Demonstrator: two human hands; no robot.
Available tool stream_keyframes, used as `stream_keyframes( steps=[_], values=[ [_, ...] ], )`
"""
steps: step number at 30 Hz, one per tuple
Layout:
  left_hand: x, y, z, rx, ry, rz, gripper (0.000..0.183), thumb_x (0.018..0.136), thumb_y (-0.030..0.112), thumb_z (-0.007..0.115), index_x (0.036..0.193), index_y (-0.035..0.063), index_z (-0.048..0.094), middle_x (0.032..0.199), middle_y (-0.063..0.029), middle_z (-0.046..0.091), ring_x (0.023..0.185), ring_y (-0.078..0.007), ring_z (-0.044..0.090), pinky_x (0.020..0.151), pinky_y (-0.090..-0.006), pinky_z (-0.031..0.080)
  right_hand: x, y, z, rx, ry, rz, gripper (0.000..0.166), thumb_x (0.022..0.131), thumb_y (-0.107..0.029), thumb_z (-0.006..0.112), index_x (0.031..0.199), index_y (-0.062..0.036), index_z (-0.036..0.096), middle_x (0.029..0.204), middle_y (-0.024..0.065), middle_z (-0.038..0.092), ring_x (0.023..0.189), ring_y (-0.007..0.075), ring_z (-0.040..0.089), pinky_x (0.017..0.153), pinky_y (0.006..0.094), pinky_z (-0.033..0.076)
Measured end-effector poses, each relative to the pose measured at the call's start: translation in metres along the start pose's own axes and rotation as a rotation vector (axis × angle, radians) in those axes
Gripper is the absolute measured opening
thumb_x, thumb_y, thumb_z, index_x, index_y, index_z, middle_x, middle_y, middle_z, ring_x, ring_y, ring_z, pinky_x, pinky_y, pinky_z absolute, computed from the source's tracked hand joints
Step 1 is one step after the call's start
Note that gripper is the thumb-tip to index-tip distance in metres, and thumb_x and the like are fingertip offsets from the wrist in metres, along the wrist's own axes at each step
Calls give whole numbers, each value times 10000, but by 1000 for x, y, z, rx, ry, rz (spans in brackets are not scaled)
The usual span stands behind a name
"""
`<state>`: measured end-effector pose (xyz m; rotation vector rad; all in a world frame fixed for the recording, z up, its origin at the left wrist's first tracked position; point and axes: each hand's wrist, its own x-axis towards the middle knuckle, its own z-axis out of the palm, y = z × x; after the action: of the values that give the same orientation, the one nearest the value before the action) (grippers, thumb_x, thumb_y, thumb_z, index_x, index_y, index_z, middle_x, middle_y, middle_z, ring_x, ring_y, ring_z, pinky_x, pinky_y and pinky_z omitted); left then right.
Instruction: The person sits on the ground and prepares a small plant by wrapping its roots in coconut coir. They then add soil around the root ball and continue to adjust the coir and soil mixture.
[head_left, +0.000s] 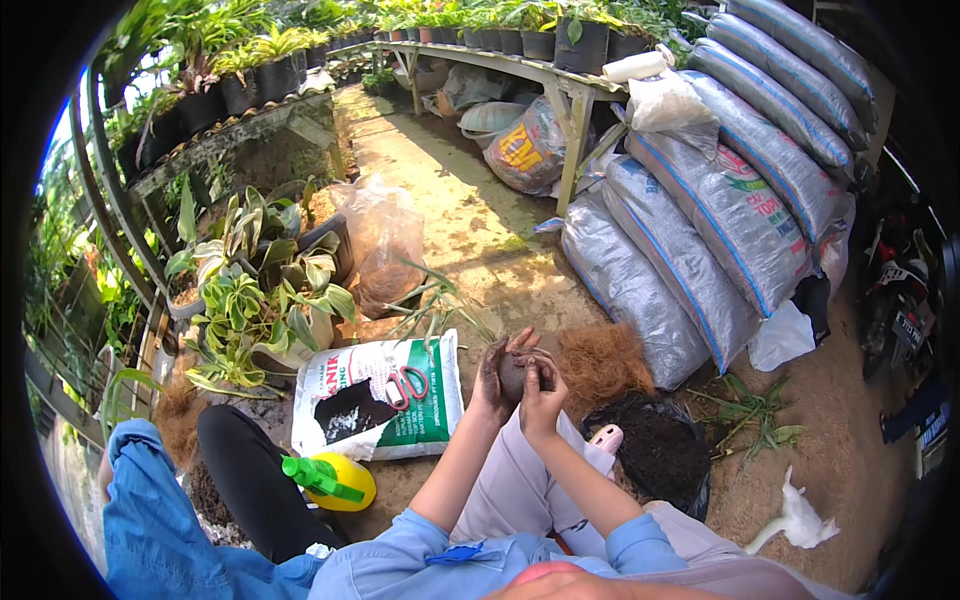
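Both of my hands are cupped around a dark ball of soil (512, 377), with dirt on the fingers and palms. My left hand (492, 381) presses it from the left, and my right hand (541, 382) covers its right side. Long narrow leaves of a plant (442, 304) spread up and left beside the ball; whether they are joined to it cannot be told. Left of my hands lies an opened potting-soil bag (442, 390) with dark soil in its torn opening and red-handled scissors (409, 388) on top. Brown coconut fibre (604, 367) lies just right of my hands.
A yellow spray bottle (341, 482) with a green head stands near a seated co-worker's leg (251, 480). A black plastic bag of soil (652, 450), cut leaves (757, 412) and a white cat (799, 517) are at right. Stacked sacks (675, 255) and potted plants (270, 285) flank the path.
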<state>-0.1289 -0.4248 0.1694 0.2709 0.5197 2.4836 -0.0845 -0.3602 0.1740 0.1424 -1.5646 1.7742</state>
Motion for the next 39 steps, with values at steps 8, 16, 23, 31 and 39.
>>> stream_keyframes(
  steps=[8,16,23,31,39],
  values=[
    [11,-13,7,-31,-42,-83,641,853,432,460,1311,7,316,1314,-178,385,1148,-256,444,974,-380,373,7,9,-28,180,100,310,140,853,-74,530,948,22,568,1039,119,550,981,193,535,873,289,401],
    [20,-27,-16,-643,-408,-206,479,905,302,362,1286,12,371,1283,-169,432,1153,-280,450,988,-372,361,21,-34,-26,-936,-193,-476,337,788,-208,606,1070,-27,569,1042,180,546,1065,289,494,967,348,325],
    [25,-39,7,-197,87,-159,494,919,351,380,1294,29,375,1314,-128,418,1173,-222,436,1014,-338,322,17,12,-55,-463,-159,-32,288,889,-208,483,1049,20,557,1027,155,576,1012,224,530,925,328,363],
    [17,-16,21,-123,121,-170,422,918,301,372,1224,17,437,1257,-127,478,1100,-222,497,943,-343,394,22,-35,-27,-971,-130,-427,331,865,-277,504,1074,-29,566,1114,178,529,1134,302,444,1007,401,271],
    [30,-33,10,-194,138,-90,279,897,264,446,1026,45,562,981,-88,607,894,-206,580,831,-323,471,23,8,-39,-298,-45,-151,277,854,-157,505,1069,8,563,1222,166,482,1207,316,400,994,415,313]
  ],
)
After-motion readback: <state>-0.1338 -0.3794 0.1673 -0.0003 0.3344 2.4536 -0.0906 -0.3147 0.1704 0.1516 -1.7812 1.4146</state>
